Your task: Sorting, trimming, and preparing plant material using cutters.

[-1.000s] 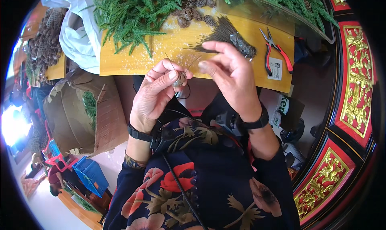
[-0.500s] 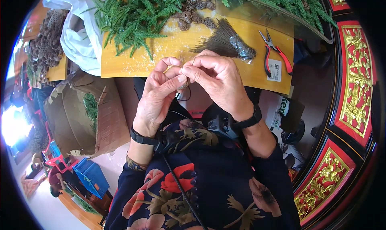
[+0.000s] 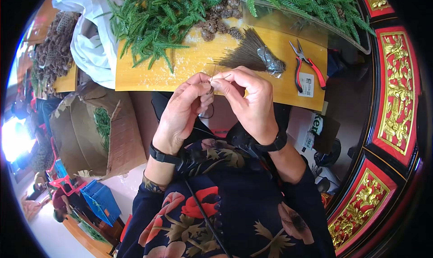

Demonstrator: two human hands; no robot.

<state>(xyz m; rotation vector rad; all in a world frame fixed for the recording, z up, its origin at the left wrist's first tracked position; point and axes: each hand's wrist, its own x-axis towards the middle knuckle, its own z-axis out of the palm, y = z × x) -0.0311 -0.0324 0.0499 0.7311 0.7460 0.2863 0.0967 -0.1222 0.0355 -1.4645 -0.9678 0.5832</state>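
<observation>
- The left hand sits just left of the frame's centre, fingers curled, thumb and forefinger pinched on a thin wire at the point where both hands meet.
- The right hand is just right of centre, touching the left at the fingertips, and also pinches the wire; the short fine strand sticks up from between the fingertips, over the near edge of the surface.
- A small dark object is tucked between the left hand's fingers, too hidden to identify.
- Each wrist wears a black band, and the sleeves below are dark with a red and tan flower print.
- Just above the hands, a fanned bundle of dark wires lies on the yellow wooden surface, its right end wrapped in clear plastic.
- To the right of the bundle, near the surface's right end, lie red-handled pliers beside a small white label.
- In the upper middle of the frame, green conifer sprigs are heaped on the surface, with small brown cones beside them.
- More green sprigs fill a clear tray at the upper right.
- A white plastic bag hangs at the upper left, and an open cardboard box with some greenery stands at the left, below the surface.
</observation>
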